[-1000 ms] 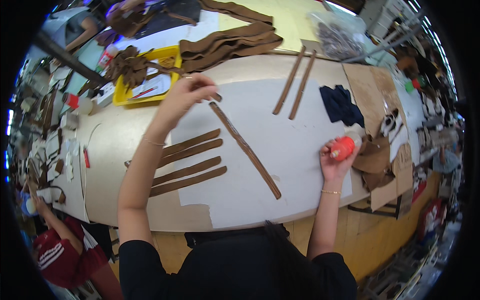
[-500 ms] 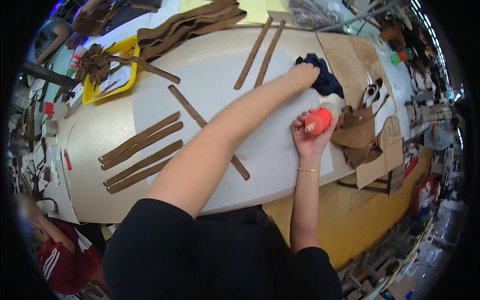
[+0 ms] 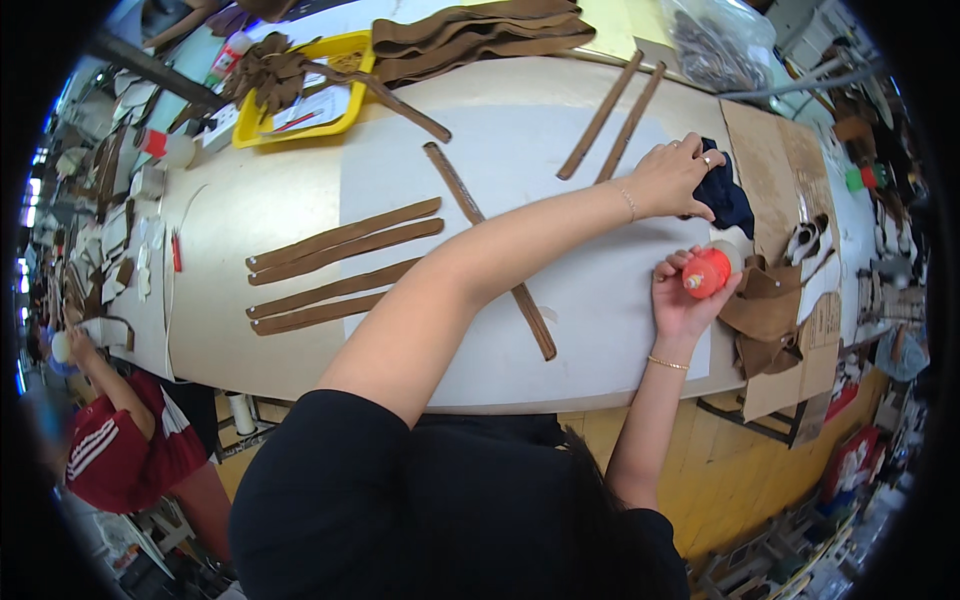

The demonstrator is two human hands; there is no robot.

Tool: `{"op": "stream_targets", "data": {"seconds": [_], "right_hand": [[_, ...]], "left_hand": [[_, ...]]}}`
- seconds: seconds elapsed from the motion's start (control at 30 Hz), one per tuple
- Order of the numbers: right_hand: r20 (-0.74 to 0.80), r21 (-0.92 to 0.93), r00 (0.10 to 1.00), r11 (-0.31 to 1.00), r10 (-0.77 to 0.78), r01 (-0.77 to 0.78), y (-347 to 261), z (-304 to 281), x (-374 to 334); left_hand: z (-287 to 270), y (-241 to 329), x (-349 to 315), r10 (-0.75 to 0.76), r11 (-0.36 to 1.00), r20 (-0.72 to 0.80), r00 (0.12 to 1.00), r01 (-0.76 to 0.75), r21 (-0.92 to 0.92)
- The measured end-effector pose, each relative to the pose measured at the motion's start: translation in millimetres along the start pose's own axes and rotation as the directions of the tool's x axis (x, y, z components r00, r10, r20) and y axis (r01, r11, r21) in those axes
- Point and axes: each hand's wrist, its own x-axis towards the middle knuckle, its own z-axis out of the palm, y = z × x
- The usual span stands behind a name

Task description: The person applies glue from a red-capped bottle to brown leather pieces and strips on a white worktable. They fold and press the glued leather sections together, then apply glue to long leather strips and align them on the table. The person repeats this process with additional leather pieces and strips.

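My left hand (image 3: 676, 181) reaches across to the right, its fingers apart at the edge of a crumpled dark navy cloth (image 3: 728, 203); whether the fingertips touch it is hard to see. In my right hand (image 3: 682, 312) is a squeeze bottle (image 3: 707, 274) with a red top and pale nozzle, tilted with its nozzle toward me. A long brown strip (image 3: 535, 322) runs slantwise beneath my left forearm, which hides part of it. Several shorter brown strips (image 3: 345, 238) lie in pairs to the left. Another pair of narrow strips (image 3: 601, 115) lies beyond my left wrist.
A yellow tray (image 3: 353, 112) with brown pieces and a red pen stands at the far left. Beside it lie folded brown bands (image 3: 470, 40). Cardboard (image 3: 768, 130) and brown scraps (image 3: 765, 300) are at the right. A person in a red top (image 3: 130, 440) is at the left.
My left hand has loosened from its closed grasp at the navy cloth, and its fingers have spread. The bottle stays in my right hand. The whole view has shifted, with the table moving rightward.
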Motion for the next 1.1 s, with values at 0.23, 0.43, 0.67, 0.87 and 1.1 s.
{"op": "stream_targets", "data": {"seconds": [0.23,0.43,0.67,0.87,1.1], "right_hand": [[0.003,-0.005,1.000,1.000,-0.023,0.023,1,-1,-2],[0.014,-0.030,1.000,1.000,-0.010,0.011,3,0,1],[0.092,-0.018,0.996,1.000,0.009,-0.007,1,-5,0],[0.088,-0.014,0.996,1.000,0.022,-0.021,0,-5,0],[0.052,-0.017,0.999,1.000,0.006,-0.005,1,-6,2]], "left_hand": [[-119,-57,-88,-0.264,0.960,-0.214,0.940,0.235,-0.152],[-222,-102,-197,-0.620,0.774,-0.215,0.755,0.633,-0.010],[-196,-124,-211,-0.656,0.694,-0.178,0.734,0.678,0.243],[-188,-116,-199,-0.729,0.604,-0.175,0.662,0.742,0.290],[-187,-125,-204,-0.697,0.698,-0.159,0.700,0.712,0.075]]}}
